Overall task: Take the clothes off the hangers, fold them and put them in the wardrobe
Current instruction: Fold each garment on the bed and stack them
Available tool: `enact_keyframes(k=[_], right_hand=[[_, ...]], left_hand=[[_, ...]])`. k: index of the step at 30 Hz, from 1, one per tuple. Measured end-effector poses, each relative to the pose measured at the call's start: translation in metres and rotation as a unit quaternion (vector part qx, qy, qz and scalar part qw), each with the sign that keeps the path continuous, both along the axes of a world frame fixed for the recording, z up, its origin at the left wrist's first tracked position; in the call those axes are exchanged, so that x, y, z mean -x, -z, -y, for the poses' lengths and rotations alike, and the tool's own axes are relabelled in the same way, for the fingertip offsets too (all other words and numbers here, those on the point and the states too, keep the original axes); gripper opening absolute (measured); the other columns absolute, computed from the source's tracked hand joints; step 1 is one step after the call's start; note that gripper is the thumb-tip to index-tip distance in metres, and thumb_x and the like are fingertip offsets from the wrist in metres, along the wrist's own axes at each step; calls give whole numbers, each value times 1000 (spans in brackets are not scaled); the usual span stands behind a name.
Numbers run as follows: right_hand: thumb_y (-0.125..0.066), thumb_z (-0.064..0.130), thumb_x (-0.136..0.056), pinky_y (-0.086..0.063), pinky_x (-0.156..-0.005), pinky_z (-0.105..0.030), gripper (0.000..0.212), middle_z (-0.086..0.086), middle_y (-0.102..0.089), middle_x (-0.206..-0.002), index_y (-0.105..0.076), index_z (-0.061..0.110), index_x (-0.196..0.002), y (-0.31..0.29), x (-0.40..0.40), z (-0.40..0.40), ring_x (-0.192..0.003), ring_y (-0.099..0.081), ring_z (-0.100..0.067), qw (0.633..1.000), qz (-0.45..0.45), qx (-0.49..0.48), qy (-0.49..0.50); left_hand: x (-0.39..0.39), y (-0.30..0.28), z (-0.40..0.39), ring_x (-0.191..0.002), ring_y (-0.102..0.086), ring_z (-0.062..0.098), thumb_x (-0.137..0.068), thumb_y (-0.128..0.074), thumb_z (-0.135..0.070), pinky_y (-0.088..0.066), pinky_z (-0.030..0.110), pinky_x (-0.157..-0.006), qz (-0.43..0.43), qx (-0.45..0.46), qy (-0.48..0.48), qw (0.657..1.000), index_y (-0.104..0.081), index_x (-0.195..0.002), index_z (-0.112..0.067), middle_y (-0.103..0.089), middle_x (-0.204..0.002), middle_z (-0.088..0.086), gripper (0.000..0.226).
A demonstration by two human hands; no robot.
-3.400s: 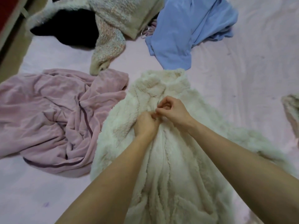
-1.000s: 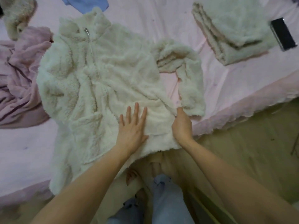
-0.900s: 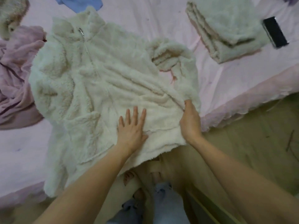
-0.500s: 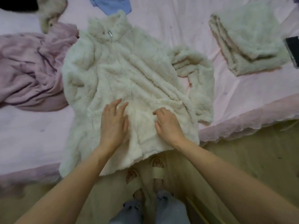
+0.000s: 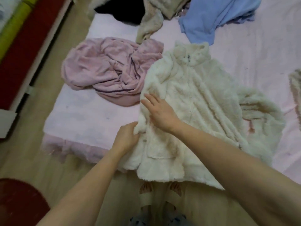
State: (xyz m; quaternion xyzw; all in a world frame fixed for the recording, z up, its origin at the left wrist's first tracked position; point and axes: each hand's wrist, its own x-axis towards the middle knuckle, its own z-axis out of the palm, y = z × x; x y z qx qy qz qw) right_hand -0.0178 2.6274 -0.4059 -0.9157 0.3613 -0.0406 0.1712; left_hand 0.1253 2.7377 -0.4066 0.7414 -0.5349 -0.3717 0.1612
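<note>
The light was dim, warm and even, casting only soft shadows with no glare. The picture looked soft and slightly blurred throughout, and wide-angle distortion bent the edges.

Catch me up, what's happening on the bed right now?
A person is partway through folding a white fleece jacket, zipped up and spread face-up on the pink bedsheet, its hem hanging over the bed's edge. The left hand grips the jacket's left edge, where its sleeve lies, while the right hand rests flat on the fleece just above. A crumpled pink garment and a blue garment lie unfolded further back. No hanger is visible on the jacket.
</note>
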Motion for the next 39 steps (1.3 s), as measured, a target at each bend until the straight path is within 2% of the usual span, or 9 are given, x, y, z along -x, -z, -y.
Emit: enact_keyframes(k=[2, 5, 8, 11, 15, 22, 29, 33, 39], right_hand=[[-56, 16, -87, -29, -107, -40, 71, -9, -19, -159, -25, 20, -151, -9, -12, 17, -141, -27, -30, 995, -86, 23, -47], [-64, 38, -84, -40, -91, -37, 74, -5, -44, -143, -27, 31, -148, -28, -34, 34, -120, -51, -28, 991, -126, -43, -8], [-64, 39, -85, -38, -74, -30, 50, -7, -59, -119, -50, 26, -131, -56, -63, 49, -109, -57, -28, 985, -55, -148, 71], [-72, 43, -74, -44, -76, -33, 71, -4, -43, -128, -43, 31, -137, -73, -91, 65, -113, -47, -20, 985, -2, -145, 89], [-59, 23, -80, -33, -62, -32, 26, -8, -65, -104, -60, 13, -103, -97, -134, 90, -93, -60, -31, 971, 116, -87, 192], [-59, 7, -86, -35, -73, -28, 30, -10, -48, -113, -48, 3, -114, -127, -219, 106, -93, -45, -18, 946, 259, -59, 186], [-55, 22, -95, -33, -96, -30, 37, -13, -50, -131, -50, 4, -127, -48, -239, 103, -117, -50, -28, 977, 7, -198, 84], [-50, 15, -95, -45, -91, -38, 25, -7, -56, -120, -56, 8, -118, -39, -187, 61, -103, -58, -25, 959, 91, -202, 179], [-50, 14, -94, -48, -79, -40, 17, -5, -59, -104, -59, 12, -109, -28, -70, -20, -92, -58, -23, 968, 41, -163, 187]], left_hand=[[-4, -25, 7, -66, -52, 22, -76, -47, -16, -26, 26, -57, 7, 94, -47, 994, -42, -65, -25, -56, -64, -5, 15], [-22, -58, 26, -72, -55, 23, -78, -55, -4, -34, 27, -61, 21, 181, -143, 973, -62, -79, -12, -62, -76, 5, 10], [-58, -94, 52, -79, -54, 19, -74, -53, -14, -40, 26, -68, 24, 226, -151, 962, -69, -96, -10, -56, -91, 3, 27], [-90, -124, 77, -84, -53, 10, -75, -56, -14, -41, 19, -73, -3, 271, -109, 956, -70, -97, -8, -50, -99, -3, 27], [-145, -149, 102, -89, -58, 17, -77, -58, -14, -43, 27, -68, 63, 300, -86, 948, -66, -103, -11, -61, -103, 0, 27], [-223, -148, 142, -109, -55, 33, -90, -53, -21, -43, 41, -78, 170, 214, -209, 939, -56, -124, -17, -61, -119, 8, 34], [-256, -71, 136, -124, -42, 34, -88, -56, -13, -37, 43, -97, 252, -22, -164, 953, -40, -134, -9, -44, -134, 16, 49], [-217, -41, 98, -118, -46, 33, -90, -54, -14, -40, 42, -95, 170, 15, -53, 984, -41, -137, -9, -47, -130, 14, 49], [-111, -10, 22, -115, -54, 26, -95, -53, -25, -45, 38, -92, 21, -79, 111, 990, -40, -135, -15, -52, -127, 5, 44]])
